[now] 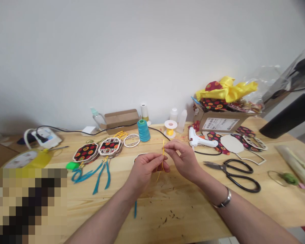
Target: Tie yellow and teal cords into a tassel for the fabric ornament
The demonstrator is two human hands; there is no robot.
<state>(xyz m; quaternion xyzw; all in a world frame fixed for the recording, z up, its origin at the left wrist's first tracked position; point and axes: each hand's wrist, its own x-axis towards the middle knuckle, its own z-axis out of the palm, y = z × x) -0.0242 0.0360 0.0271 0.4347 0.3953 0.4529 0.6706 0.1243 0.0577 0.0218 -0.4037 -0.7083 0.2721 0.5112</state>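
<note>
Above the middle of the table, my left hand (149, 163) pinches a thin yellow cord (163, 152) between thumb and fingers. Part of the cord loops below the thumb, and a loose end hangs down. My right hand (181, 156) is closed at the fingertips on the same cord, just right of the left thumb. Behind the left hand, the pale edge of a piece (136, 156) shows, mostly hidden. A teal strip (135, 209) hangs or lies below the left wrist. Straight behind the hands stands a spool of yellow cord (170, 131).
Black-handled scissors (231, 173) lie right of my right arm, near a white glue gun (202, 139). A teal thread cone (143, 130) stands behind. Patterned ornaments with teal tassels (109, 146) lie left. A cardboard box of fabric (218, 120) stands back right.
</note>
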